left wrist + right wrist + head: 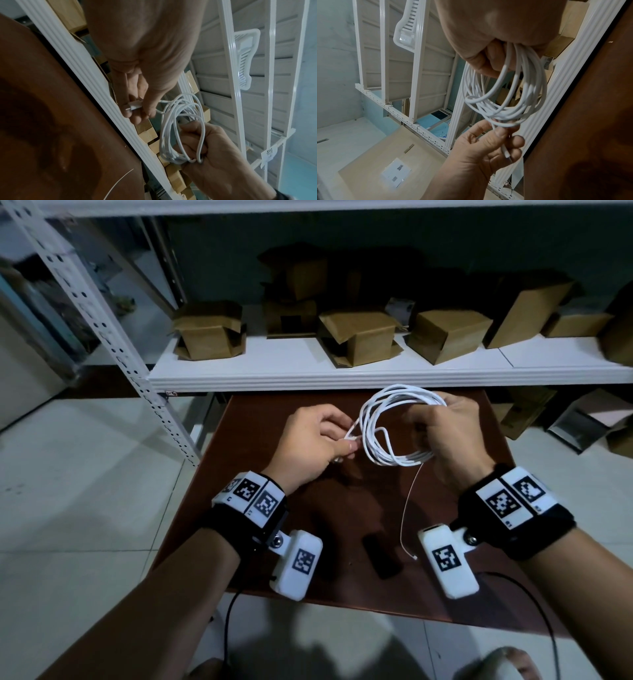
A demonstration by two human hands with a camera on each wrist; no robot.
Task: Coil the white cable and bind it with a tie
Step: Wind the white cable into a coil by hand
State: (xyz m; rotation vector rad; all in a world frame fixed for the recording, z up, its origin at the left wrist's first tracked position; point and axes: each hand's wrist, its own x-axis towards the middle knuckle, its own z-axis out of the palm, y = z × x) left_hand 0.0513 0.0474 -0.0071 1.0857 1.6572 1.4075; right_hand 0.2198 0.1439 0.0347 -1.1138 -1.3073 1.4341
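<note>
The white cable (394, 424) is wound into a loose coil of several loops above the brown table (274, 419). My right hand (430, 422) grips the coil's right side, with the loops running through its curled fingers (489, 63). My left hand (344, 440) pinches the cable's free end at the white plug (135, 106), just left of the coil (181, 128). In the right wrist view the left hand's fingers (503, 132) hold that end below the coil (505, 97). A thin white tie (407, 508) lies loose on the table, under the coil towards me.
A white shelf (308, 374) carrying several cardboard boxes (359, 337) runs right behind the table's far edge. A perforated metal post (102, 330) stands at the left. Pale floor tiles surround the table. More boxes (527, 412) sit on the floor at the right.
</note>
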